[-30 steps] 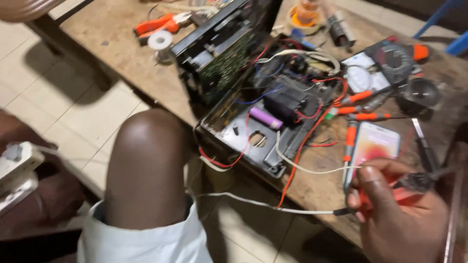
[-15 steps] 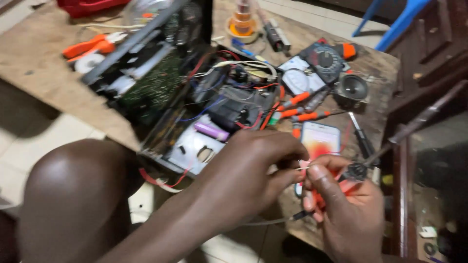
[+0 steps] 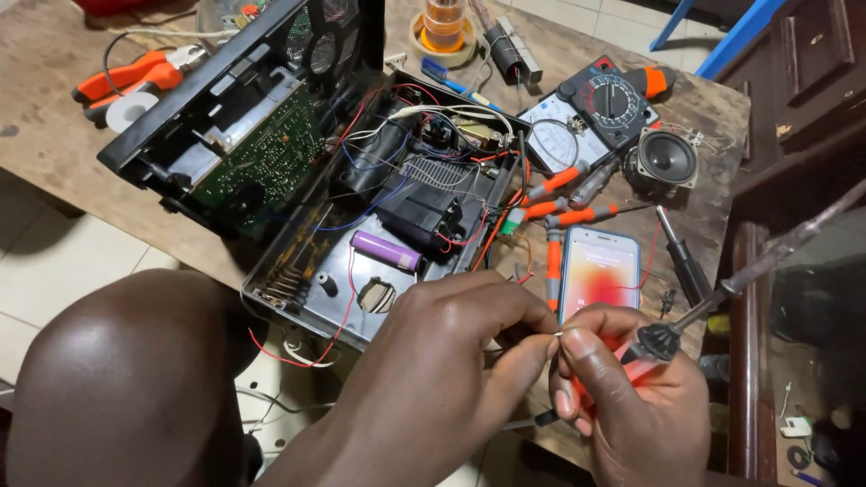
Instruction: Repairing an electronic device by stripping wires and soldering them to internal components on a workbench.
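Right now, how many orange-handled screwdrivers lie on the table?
4 show: three orange-handled screwdrivers fanned beside the multimeter, one along the phone's left edge. The hands may hide more.

On the wooden table (image 3: pixel 63 135): one opened radio chassis (image 3: pixel 388 207) containing one green circuit board (image 3: pixel 266 162) and one purple cylindrical cell (image 3: pixel 385 250). Also present: one analogue multimeter (image 3: pixel 586 108), one loose speaker (image 3: pixel 666 158), one smartphone (image 3: pixel 598 273), one orange-handled pliers (image 3: pixel 126 77). Hands in view: two, one left hand (image 3: pixel 451 361) and one right hand (image 3: pixel 631 397).
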